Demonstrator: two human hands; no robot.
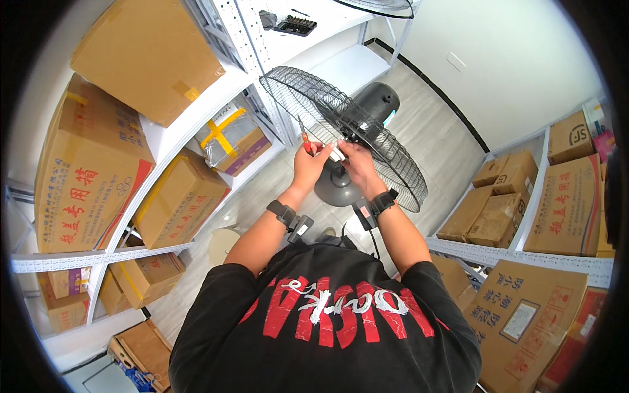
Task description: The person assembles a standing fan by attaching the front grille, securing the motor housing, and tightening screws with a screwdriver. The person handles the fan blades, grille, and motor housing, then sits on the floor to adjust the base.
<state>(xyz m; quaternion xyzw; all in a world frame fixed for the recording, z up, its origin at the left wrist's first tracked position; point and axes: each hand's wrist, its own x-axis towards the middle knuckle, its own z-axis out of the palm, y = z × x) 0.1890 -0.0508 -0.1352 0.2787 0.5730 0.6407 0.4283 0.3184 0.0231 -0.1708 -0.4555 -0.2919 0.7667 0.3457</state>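
My left hand (pixel 308 168) is closed, with a red-handled screwdriver (pixel 305 139) in it, its shaft pointing up and away. Close beside it, my right hand (pixel 359 165) is closed around a small white piece (pixel 336 154), which the fingertips of the left also seem to touch. What exactly this piece is cannot be made out. Just beyond both hands stands a black electric fan with a wire guard (pixel 407 178), tilted across the view. Its motor housing (pixel 379 101) faces the far side, and the round base (pixel 337 190) shows below my hands.
White shelving (pixel 190 124) with cardboard boxes (pixel 147 62) runs along the left. More boxes (pixel 495 219) fill shelves on the right. A dark case of bits (pixel 295 25) lies on the white table at the back. A pale round object (pixel 226 245) stands on the floor by my left forearm.
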